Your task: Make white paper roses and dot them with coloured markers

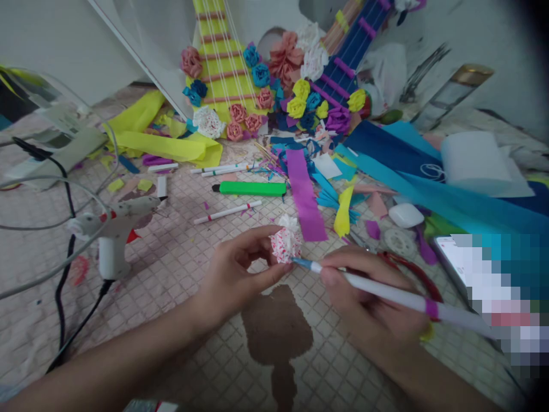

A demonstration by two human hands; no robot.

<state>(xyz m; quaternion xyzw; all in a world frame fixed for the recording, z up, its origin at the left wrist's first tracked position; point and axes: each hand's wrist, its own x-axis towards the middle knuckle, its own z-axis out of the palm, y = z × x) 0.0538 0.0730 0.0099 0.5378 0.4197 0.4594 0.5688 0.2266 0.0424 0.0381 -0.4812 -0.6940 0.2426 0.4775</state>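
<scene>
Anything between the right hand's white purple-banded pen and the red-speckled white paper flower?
Nothing visible. The right hand holds the pen with its tip at the lower edge of the flower, which the left hand holds.

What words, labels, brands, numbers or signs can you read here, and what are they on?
None can be read.
Phone at the right: screen marks too small and blurred, part of it pixelated.
Green marker: no lettering I can make out.
White pen in the right hand: a purple band, no readable text.
Glue gun: nothing legible.
</scene>
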